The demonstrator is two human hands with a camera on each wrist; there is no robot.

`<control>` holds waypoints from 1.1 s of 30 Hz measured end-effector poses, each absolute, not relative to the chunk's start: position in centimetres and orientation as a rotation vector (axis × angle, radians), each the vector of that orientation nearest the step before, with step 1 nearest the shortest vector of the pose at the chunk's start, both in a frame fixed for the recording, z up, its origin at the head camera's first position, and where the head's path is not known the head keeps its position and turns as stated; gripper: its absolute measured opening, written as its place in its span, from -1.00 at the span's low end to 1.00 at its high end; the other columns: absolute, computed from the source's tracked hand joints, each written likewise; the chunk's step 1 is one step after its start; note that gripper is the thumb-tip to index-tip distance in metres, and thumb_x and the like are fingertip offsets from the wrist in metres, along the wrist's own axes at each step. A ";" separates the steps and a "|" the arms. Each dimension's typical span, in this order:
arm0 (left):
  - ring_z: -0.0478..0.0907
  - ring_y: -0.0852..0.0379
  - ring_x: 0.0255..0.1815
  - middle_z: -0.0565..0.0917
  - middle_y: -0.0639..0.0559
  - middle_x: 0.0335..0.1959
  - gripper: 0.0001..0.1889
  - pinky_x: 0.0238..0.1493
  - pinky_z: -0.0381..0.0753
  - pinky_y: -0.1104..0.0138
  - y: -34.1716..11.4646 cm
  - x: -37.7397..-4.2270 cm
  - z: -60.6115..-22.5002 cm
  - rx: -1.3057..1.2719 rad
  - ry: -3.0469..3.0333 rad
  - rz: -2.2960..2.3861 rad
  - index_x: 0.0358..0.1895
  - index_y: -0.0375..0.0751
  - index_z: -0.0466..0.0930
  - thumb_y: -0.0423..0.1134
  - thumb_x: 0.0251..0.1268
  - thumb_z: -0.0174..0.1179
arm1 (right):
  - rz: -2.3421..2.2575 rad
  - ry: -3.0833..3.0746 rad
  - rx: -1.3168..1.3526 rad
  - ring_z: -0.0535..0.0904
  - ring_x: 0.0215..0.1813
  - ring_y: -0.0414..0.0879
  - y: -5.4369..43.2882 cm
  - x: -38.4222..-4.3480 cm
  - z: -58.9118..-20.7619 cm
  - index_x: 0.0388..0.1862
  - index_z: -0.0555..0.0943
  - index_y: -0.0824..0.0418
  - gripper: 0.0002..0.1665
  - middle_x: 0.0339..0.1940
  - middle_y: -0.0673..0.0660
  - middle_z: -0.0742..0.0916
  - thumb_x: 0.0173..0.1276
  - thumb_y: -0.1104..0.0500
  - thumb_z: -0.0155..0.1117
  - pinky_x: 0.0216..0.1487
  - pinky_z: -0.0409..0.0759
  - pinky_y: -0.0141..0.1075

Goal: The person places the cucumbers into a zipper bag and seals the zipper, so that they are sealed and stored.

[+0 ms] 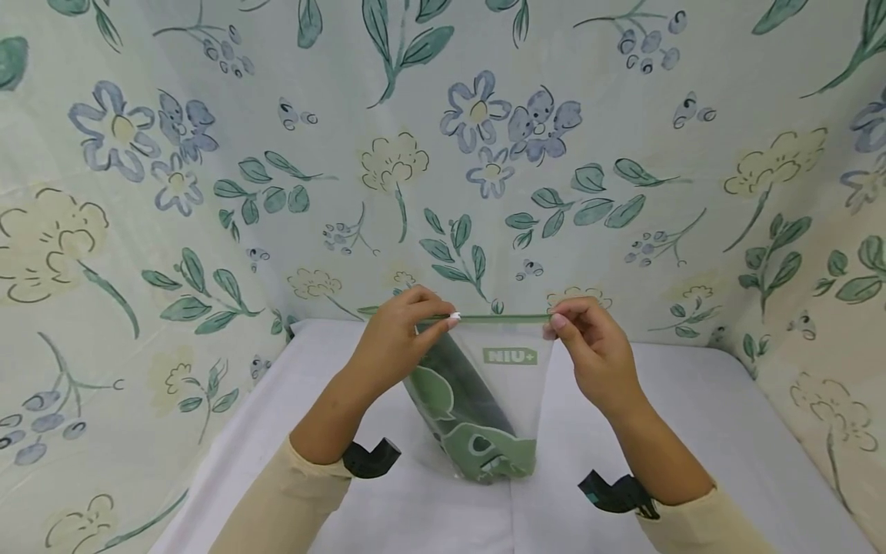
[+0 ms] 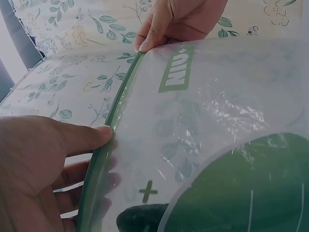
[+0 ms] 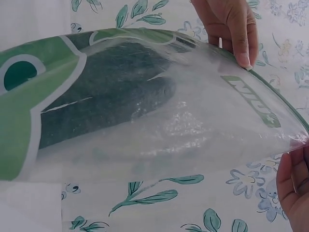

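A clear zip bag (image 1: 529,396) with green cartoon print, a "NIU+" label and a green zip strip stands over the table, its top edge held level. Inside lies a dark grey thing (image 3: 120,92), leaning diagonally; its kind cannot be made out through the plastic. My left hand (image 1: 394,342) pinches the zip strip at the left, by a small white slider (image 1: 454,316). At the strip's other end, my right hand (image 1: 597,354) pinches the bag's upper corner between thumb and fingers. The left wrist view shows the strip (image 2: 113,108) stretched between both hands.
A white cloth covers the table (image 1: 685,415). Behind it and along both sides hangs a floral curtain (image 1: 388,254), close beyond the hands. Black curved pieces (image 1: 371,458) sit at both wrists.
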State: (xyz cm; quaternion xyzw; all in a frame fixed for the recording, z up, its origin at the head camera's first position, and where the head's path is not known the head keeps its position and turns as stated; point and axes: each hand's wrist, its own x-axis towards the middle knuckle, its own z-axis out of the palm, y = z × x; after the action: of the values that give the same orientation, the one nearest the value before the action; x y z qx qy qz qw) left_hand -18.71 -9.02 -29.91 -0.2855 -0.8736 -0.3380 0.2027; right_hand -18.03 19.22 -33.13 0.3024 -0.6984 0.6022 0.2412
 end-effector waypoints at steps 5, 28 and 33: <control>0.52 0.19 -0.23 0.64 0.12 -0.09 -0.78 -0.33 0.52 0.34 -9.6 -18.5 -29.7 -0.789 -2.447 -0.949 0.00 -0.07 0.76 -0.13 0.40 0.28 | 1.668 -1.894 0.830 0.57 -0.18 -0.18 19.9 -17.9 -33.2 -0.02 0.44 0.56 -0.85 -0.20 0.05 0.60 0.48 0.49 0.05 -0.01 0.62 -0.52; 0.57 0.12 -0.07 0.64 0.12 -0.05 -0.75 -0.22 0.56 0.24 -13.3 -18.5 -29.5 -0.671 -2.518 -0.947 0.04 -0.03 0.75 -0.09 0.40 0.27 | 1.612 -1.884 0.752 0.55 -0.19 -0.18 22.6 -18.1 -33.6 -0.02 0.39 0.62 -0.82 -0.24 0.05 0.61 0.49 0.49 0.04 -0.07 0.60 -0.54; 0.58 0.07 -0.03 0.65 0.12 -0.04 -0.75 -0.10 0.60 0.17 -14.5 -18.6 -29.4 -0.629 -2.523 -0.947 0.05 -0.03 0.75 -0.09 0.41 0.27 | 1.596 -1.869 0.732 0.56 -0.19 -0.20 23.3 -18.3 -33.6 -0.03 0.41 0.61 -0.83 -0.25 0.05 0.62 0.49 0.48 0.04 -0.06 0.61 -0.55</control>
State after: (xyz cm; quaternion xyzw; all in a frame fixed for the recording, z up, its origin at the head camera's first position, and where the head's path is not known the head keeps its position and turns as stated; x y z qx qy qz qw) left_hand -18.62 -14.51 -29.43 -0.2233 -0.8957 -0.3364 0.1861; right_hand -18.26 23.31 -33.62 0.2737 -0.6986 0.5967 0.2847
